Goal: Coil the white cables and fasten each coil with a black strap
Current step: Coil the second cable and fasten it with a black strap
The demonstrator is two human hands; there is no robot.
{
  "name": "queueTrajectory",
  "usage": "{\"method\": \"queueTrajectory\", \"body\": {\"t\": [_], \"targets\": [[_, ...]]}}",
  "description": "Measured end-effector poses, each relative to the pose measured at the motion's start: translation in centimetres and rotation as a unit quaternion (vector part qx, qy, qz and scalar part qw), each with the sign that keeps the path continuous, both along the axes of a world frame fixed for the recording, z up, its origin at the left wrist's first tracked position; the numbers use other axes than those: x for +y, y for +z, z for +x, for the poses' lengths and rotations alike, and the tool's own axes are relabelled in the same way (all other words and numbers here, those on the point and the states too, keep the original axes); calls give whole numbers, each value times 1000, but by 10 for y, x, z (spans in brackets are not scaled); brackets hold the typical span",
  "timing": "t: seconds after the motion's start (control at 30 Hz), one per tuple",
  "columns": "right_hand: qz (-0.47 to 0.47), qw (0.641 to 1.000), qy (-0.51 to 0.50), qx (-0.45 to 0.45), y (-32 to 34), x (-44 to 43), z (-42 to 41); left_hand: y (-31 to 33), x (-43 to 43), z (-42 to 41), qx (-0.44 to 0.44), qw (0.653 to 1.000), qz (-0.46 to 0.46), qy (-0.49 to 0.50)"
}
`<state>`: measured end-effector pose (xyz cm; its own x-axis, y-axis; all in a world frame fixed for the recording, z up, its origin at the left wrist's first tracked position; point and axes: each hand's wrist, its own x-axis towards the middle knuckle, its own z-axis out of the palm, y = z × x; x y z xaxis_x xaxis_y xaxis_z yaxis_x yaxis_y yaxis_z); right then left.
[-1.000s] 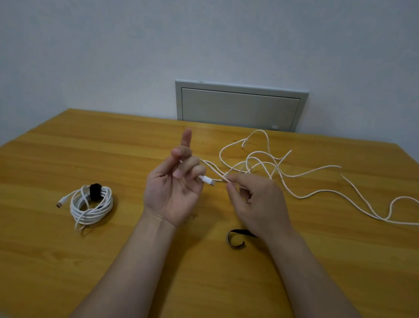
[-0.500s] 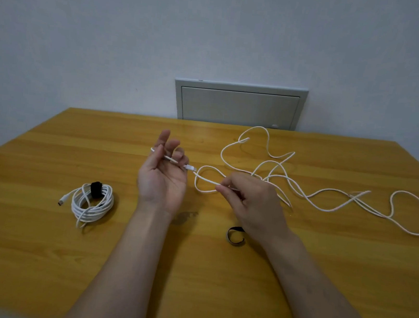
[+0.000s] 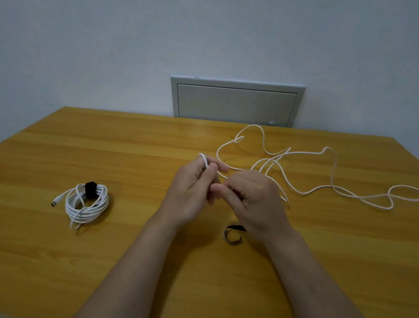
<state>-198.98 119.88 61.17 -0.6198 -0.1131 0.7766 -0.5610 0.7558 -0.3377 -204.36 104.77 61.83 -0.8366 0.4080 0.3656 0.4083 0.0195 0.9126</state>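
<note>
White cable [image 3: 203, 158] looped over left hand [image 3: 190, 195] fingers [image 3: 221, 168], right hand [image 3: 255, 200] pinching it

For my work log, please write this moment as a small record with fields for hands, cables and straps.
left hand: grips the loose cable, one loop raised
right hand: pinches the same cable
loose cable: mostly uncoiled across the table
finished coil: strapped, on the table's left
spare strap: curled beside the right wrist

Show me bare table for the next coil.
Bare: between the strapped white cable coil and the left hand, and the yellow wooden table's near edge. Crowded: far right, where the loose white cable sprawls; a curled black strap lies by the right hand.
</note>
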Motion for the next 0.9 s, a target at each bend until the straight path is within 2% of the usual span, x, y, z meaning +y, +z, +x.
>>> {"method": "queueTrajectory", "body": {"t": [0.07,0.13,0.27,0.37,0.47,0.53,0.6,0.67,0.73,0.9], "targets": [[-19,999,-22,22,1,1,1,-3,1,2,41,998,-50,-25],[-43,998,-37,30,3,6,4,0,1,5,51,996,-60,-51],[-87,996,-33,13,5,16,10,3,-4,7,-57,986,-30,-154],[-105,992,-62,24,3,13,6,2,-4,6,-163,957,-15,-238],[-119,990,-74,31,2,11,1,4,-5,7,-258,918,65,-295],[-117,990,-71,20,0,11,0,7,-4,8,-304,881,151,-330],[-104,993,-55,-4,-6,9,-1,6,-2,6,-345,829,254,-360],[-87,994,-45,-43,-11,6,-3,5,0,2,-377,762,359,-386],[-67,994,-51,-74,-15,3,-6,5,2,-1,-403,712,441,-369],[-31,992,-90,-81,-12,-3,-6,6,-4,-7,-400,681,553,-266]]}}
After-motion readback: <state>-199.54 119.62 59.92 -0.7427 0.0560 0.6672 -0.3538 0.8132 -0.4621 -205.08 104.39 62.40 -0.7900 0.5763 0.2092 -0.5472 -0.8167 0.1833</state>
